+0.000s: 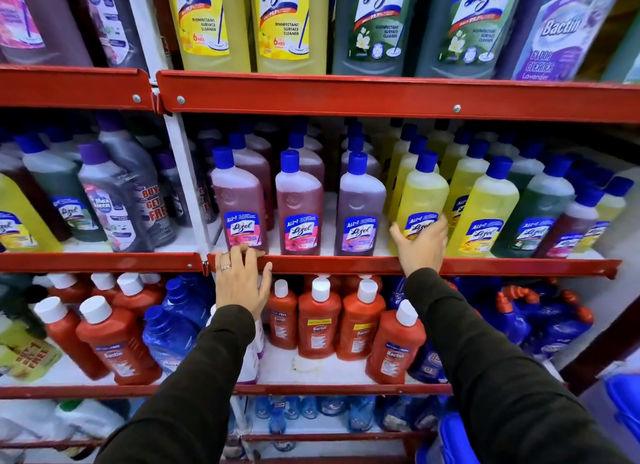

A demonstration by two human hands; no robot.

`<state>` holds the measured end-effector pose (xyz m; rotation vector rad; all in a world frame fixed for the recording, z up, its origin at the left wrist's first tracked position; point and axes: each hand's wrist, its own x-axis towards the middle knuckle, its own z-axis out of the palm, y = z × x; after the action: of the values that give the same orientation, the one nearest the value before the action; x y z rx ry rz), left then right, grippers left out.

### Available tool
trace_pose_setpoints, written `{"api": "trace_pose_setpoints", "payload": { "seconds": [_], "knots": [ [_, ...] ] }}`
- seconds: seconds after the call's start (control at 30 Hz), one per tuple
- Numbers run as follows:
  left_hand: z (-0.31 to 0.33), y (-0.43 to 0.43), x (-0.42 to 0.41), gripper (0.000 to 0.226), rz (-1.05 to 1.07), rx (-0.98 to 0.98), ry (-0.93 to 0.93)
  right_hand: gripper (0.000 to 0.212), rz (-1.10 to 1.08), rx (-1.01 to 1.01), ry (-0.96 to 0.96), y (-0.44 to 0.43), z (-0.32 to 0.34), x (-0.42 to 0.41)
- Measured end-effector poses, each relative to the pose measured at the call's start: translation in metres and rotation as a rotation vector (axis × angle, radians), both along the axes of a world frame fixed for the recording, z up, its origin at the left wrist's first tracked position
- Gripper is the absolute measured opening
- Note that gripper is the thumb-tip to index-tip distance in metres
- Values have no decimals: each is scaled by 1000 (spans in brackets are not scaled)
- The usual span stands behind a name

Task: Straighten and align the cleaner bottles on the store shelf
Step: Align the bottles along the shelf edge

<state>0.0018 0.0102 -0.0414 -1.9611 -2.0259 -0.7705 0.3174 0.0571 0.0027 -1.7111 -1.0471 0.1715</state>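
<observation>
On the middle shelf stands a front row of blue-capped cleaner bottles: two pink ones (240,204) (299,207), a purple one (358,207), then yellow ones. My right hand (420,245) wraps around the base of the first yellow bottle (424,193), which leans a little to the left. My left hand (240,278) rests with spread fingers on the red shelf lip (346,264), fingertips just below the leftmost pink bottle, holding nothing. A second yellow bottle (485,207) and a green one (540,207) lean to the right of it.
Large yellow and green bottles fill the upper shelf (381,96). Below, red white-capped bottles (320,321) and blue bottles (512,321) stand unevenly. A white upright post (188,186) divides the left bay, which holds mixed bottles. Blue bins (623,404) sit at the lower right.
</observation>
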Motion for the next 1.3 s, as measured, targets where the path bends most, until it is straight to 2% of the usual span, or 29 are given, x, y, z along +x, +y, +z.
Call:
{"api": "trace_pose_setpoints", "payload": {
  "seconds": [0.3, 0.47, 0.57, 0.67, 0.73, 0.83, 0.93, 0.97, 1.03, 1.07, 1.23, 1.3],
  "knots": [
    [-3, -1, 7, 37, 40, 37, -23, 105, 35, 16, -54, -17, -3, 4],
    [-2, -6, 36, 36, 92, 129, -136, 106, 58, 20, -27, -22, 1, 5],
    [9, -10, 80, 39, -68, 207, -305, 94, 108, 96, 60, -28, 3, 10],
    [31, -16, 131, 38, -399, 309, -486, 69, 180, 195, 207, -33, 9, 17],
    [42, -18, 168, 39, -577, 324, -558, 62, 209, 223, 264, -34, 10, 24],
    [54, -22, 216, 48, -695, 128, -770, 65, 252, 230, 327, -34, 7, 31],
    [64, -22, 246, 63, -666, -155, -1046, 58, 338, 247, 369, -40, 6, 36],
    [64, -19, 252, 69, -656, -219, -1118, 66, 348, 247, 384, -41, 6, 37],
    [65, -12, 259, 71, -646, -286, -1177, 80, 353, 257, 407, -42, 1, 40],
    [65, -9, 261, 71, -643, -305, -1187, 81, 347, 258, 406, -42, -1, 42],
    [64, 0, 264, 96, -630, -343, -1294, 51, 363, 277, 370, -49, -1, 40],
    [63, 0, 265, 93, -645, -334, -1279, 56, 373, 271, 384, -48, 1, 39]
  ]
}}
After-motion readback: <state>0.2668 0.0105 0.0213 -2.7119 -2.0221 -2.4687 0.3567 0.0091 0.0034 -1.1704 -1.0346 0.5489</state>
